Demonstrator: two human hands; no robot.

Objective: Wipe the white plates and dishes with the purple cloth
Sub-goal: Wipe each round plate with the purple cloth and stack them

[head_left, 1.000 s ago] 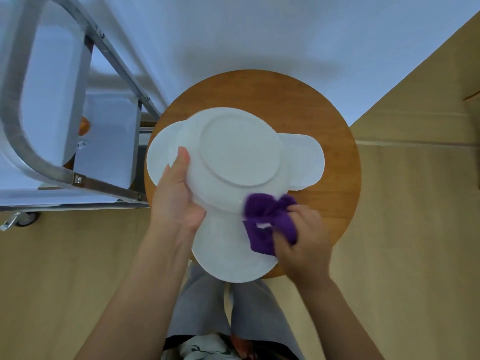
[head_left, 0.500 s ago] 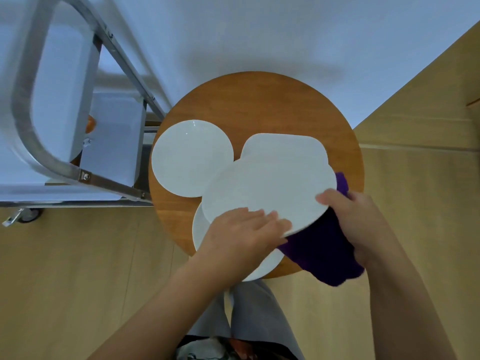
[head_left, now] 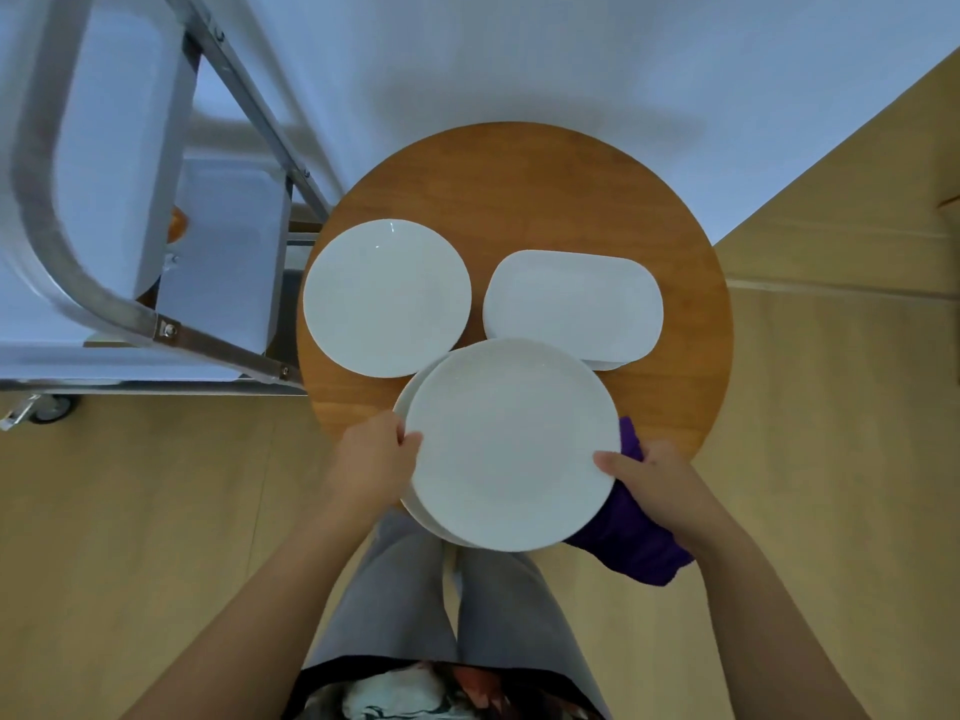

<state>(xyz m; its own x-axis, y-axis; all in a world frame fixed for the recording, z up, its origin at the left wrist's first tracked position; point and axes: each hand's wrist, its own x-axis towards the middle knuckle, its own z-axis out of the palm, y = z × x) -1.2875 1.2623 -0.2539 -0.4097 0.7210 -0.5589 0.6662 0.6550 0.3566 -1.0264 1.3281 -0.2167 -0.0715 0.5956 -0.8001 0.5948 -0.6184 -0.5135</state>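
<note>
I hold a round white plate (head_left: 511, 444) face up over the near edge of the round wooden table (head_left: 524, 194). My left hand (head_left: 371, 462) grips its left rim. My right hand (head_left: 652, 478) grips its right rim, thumb on top, together with the purple cloth (head_left: 631, 548), which hangs below the plate. Another white plate (head_left: 408, 407) lies directly under it, only its left edge showing. A second round plate (head_left: 387, 298) lies at the table's left. A rounded rectangular white dish (head_left: 571, 304) sits at the right.
A metal-framed cart (head_left: 130, 324) with pale trays stands close to the table's left side. A white wall runs behind the table. Wooden floor surrounds it, and my grey-trousered legs (head_left: 447, 605) are just under the held plate.
The plate was turned from underside-up to face-up and brought level near the table's front edge. My left hand moved from the near rim to the left rim; my right hand went under the right rim with the cloth.
</note>
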